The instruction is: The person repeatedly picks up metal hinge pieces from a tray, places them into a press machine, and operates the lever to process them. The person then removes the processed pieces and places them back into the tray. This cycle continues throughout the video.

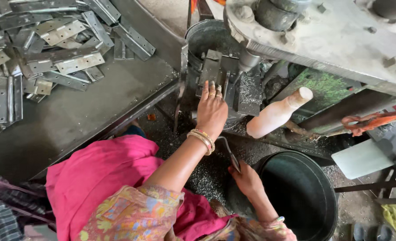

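A: How far along is the work judged to be?

B: Well short of done, it seems. A large pile of hinges (50,49) is left on the table (86,111), loose and overlapping. One hinge (210,67) is set in the jig (233,87) under the drill spindle (247,60). Metal chips are spread thickly around the jig and on the floor, so much drilling is judged to be behind.

A: Where are the hands placed?

B: The left hand (212,111) is laid on the jig, just below the mounted hinge, with the fingers stretched forward and close together, their tips touching the metal. The right hand (247,178) is held lower, near the bucket (300,192), and is closed around a thin bent metal piece (231,156). Whether that piece is a lever or a loose tool cannot be told.

A: What can be counted?

B: One hinge in the jig. The pile cannot be counted exactly; several dozen are judged to be there, many half hidden. One dark bucket is seen at lower right, and its contents cannot be made out. A second, grey bucket (207,35) is seen behind the jig. One pale wooden handle (276,114) is seen sticking out beside the machine. Several bangles (202,138) are worn on the left wrist, and rings on two or three fingers.

A: What is left?

B: The piled hinges, as far as can be judged.
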